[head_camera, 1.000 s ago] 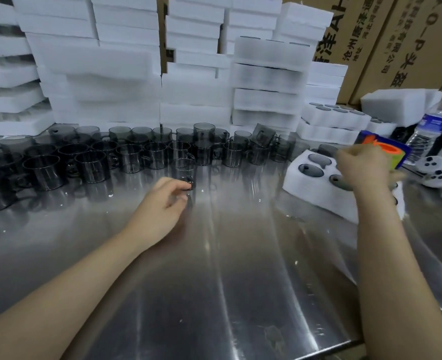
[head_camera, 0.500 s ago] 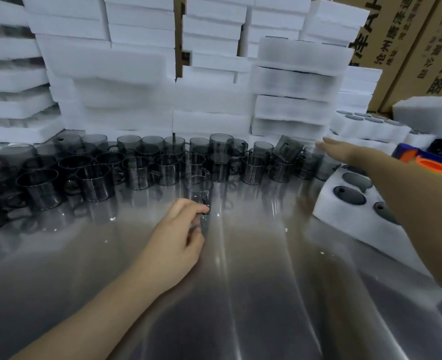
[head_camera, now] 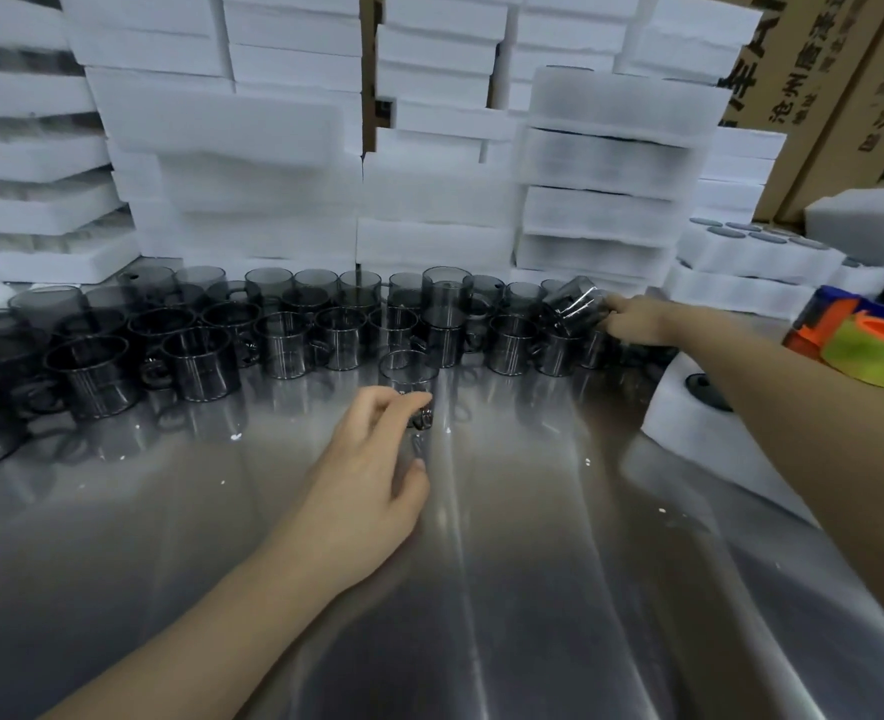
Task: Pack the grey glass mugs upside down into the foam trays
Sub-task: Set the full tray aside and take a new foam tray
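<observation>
Packing workshop: stacked foam trays (head_camera: 294,127), cartons (head_camera: 845,96), steel table (head_camera: 481,589).

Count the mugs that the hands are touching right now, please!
2. The left hand pinches the handle of a lone mug standing before the rows; the right hand touches a tilted mug at the rows' right end.

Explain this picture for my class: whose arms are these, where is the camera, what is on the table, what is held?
No machine here: a person's two bare arms, filmed by one camera worn on the head, looking forward and down. On the steel table stand rows of grey mugs, with white foam stacks behind and a foam tray at the right. The left hand pinches the front mug by its handle; the right hand grips a tilted mug.
</observation>
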Motion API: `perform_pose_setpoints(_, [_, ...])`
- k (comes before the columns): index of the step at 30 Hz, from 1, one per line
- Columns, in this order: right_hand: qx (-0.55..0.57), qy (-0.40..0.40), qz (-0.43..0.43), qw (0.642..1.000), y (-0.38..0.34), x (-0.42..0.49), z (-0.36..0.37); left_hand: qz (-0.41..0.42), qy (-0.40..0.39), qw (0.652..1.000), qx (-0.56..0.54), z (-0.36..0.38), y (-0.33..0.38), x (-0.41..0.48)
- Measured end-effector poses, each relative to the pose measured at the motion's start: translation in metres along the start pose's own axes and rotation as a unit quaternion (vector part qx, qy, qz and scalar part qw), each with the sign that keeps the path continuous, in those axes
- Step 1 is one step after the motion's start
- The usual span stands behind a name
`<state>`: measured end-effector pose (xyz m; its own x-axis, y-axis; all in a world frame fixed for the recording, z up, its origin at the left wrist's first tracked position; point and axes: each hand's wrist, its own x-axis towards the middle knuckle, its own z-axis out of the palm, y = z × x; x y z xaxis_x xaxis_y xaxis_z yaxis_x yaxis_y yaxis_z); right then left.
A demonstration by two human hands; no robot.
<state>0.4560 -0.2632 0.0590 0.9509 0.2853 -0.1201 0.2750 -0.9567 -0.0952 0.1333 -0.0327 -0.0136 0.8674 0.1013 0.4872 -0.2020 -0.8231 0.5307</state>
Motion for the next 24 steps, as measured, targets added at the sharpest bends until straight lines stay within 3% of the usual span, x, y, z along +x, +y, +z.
perform_pose_setpoints(8, [-0.056, 0.021, -0.036, 0.998, -0.028, -0.015, 0.005, -0.008, -0.005, 1.0, 0.006, -0.001, 0.001, 0.0])
perform_pose_setpoints(14, [-0.027, 0.014, -0.072, 0.997, -0.063, -0.027, 0.011, 0.0, 0.004, 1.0, 0.017, 0.001, -0.002, 0.0])
perform_pose_setpoints(24, [-0.061, 0.025, -0.122, 0.99, -0.076, -0.035, 0.019, -0.032, 0.033, 0.995, 0.092, 0.006, -0.008, 0.0])
